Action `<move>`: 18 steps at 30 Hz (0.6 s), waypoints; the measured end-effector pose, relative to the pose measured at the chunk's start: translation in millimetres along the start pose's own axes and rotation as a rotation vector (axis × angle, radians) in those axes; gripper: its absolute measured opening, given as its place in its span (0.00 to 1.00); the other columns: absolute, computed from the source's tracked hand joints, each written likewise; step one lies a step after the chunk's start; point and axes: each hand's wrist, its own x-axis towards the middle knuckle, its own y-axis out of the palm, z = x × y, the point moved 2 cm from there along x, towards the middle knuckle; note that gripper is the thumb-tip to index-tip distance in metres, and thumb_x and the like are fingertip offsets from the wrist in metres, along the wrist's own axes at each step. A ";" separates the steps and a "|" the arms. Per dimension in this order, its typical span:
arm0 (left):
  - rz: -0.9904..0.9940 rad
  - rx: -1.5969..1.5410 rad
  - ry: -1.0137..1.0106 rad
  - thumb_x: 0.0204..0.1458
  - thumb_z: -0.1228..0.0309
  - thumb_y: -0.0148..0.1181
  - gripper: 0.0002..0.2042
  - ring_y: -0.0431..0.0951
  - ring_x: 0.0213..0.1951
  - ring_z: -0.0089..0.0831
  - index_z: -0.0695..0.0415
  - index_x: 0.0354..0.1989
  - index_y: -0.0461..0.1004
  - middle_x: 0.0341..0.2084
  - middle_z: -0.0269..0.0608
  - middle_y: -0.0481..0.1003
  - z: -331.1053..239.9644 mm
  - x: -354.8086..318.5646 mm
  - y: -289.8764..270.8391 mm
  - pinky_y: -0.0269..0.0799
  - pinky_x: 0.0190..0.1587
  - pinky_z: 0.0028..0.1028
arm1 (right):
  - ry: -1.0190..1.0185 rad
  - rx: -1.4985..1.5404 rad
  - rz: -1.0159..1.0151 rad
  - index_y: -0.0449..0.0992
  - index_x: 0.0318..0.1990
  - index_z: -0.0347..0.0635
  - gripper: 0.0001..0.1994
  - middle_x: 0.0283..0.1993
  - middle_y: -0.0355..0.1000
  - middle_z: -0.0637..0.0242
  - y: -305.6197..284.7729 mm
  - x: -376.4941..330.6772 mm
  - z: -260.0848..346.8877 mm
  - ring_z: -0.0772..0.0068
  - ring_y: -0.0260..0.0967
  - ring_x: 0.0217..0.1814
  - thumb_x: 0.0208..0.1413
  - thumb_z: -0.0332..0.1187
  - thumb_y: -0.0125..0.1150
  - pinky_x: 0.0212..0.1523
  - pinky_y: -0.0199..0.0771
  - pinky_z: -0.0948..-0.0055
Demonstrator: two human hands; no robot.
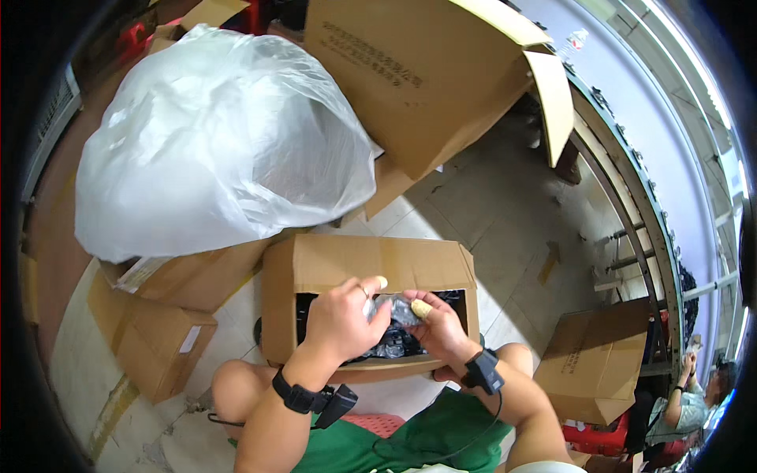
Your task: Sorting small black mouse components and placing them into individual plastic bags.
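Up and left of the pinch, a big white plastic bag [225,138] on brown boxes, maybe ready to slide down. Right under the pinch, an open cardboard box [367,272] full of dark packed parts. Between both hands, a small clear packet [394,310], held over the box. Left hand [343,315] and right hand [441,327] both pinching the packet's top. Pulling too hard could rip it and spill the bit inside.
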 end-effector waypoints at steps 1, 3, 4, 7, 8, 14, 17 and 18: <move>0.147 0.091 -0.015 0.47 0.62 0.67 0.16 0.81 0.31 0.48 0.59 0.42 0.79 0.29 0.50 0.78 -3.6 -2.4 7.9 0.77 0.34 0.38 | -0.015 0.061 0.042 0.69 0.58 0.39 0.16 0.55 0.72 0.62 -3.9 -4.8 -2.6 0.68 0.73 0.55 0.65 0.32 0.53 0.54 0.76 0.67; 0.212 0.126 0.014 0.45 0.55 0.68 0.22 0.81 0.32 0.48 0.58 0.45 0.79 0.29 0.49 0.78 -2.9 -8.3 25.1 0.77 0.34 0.39 | -0.042 0.176 0.112 0.69 0.59 0.39 0.18 0.56 0.72 0.63 -3.0 -9.9 -4.5 0.67 0.71 0.57 0.63 0.32 0.56 0.58 0.73 0.64; 0.228 0.162 0.008 0.46 0.53 0.67 0.23 0.81 0.31 0.47 0.56 0.47 0.79 0.30 0.47 0.78 -0.9 -11.2 32.2 0.77 0.33 0.40 | -0.052 0.180 0.205 0.69 0.60 0.40 0.19 0.56 0.71 0.62 1.2 -13.3 -2.4 0.66 0.69 0.59 0.62 0.33 0.58 0.62 0.69 0.64; 0.188 0.131 -0.039 0.47 0.53 0.67 0.22 0.81 0.32 0.47 0.56 0.45 0.80 0.32 0.46 0.79 0.2 -10.1 40.4 0.77 0.35 0.40 | -0.120 0.087 0.315 0.63 0.64 0.36 0.28 0.60 0.68 0.62 9.3 -13.8 9.3 0.69 0.67 0.61 0.57 0.28 0.64 0.63 0.67 0.65; 0.209 0.067 -0.076 0.46 0.55 0.68 0.21 0.81 0.33 0.47 0.57 0.44 0.80 0.33 0.46 0.79 3.3 -9.1 43.6 0.77 0.36 0.39 | -0.107 -0.018 0.299 0.60 0.65 0.34 0.30 0.60 0.67 0.62 4.1 -11.6 10.7 0.70 0.66 0.62 0.56 0.25 0.66 0.64 0.66 0.66; 0.149 -0.152 -0.113 0.45 0.70 0.69 0.14 0.81 0.33 0.40 0.61 0.40 0.79 0.32 0.48 0.79 1.1 -11.1 60.6 0.76 0.38 0.32 | -0.228 -0.419 0.095 0.64 0.61 0.32 0.22 0.57 0.70 0.60 -11.4 -14.9 20.8 0.74 0.69 0.56 0.59 0.21 0.56 0.56 0.74 0.72; 0.115 -0.181 -0.098 0.46 0.74 0.66 0.13 0.81 0.34 0.40 0.61 0.40 0.78 0.32 0.48 0.79 11.1 -15.2 63.5 0.76 0.39 0.31 | -0.327 -0.358 0.132 0.69 0.57 0.35 0.18 0.52 0.73 0.66 -13.4 -9.1 9.4 0.77 0.71 0.49 0.60 0.25 0.59 0.50 0.75 0.75; 0.168 -0.355 -0.267 0.46 0.74 0.66 0.13 0.81 0.33 0.39 0.62 0.41 0.77 0.32 0.48 0.79 15.3 -15.3 63.2 0.75 0.38 0.30 | -0.305 -0.276 0.083 0.70 0.56 0.36 0.17 0.49 0.74 0.68 -11.1 -10.7 14.6 0.79 0.72 0.46 0.60 0.25 0.60 0.46 0.75 0.76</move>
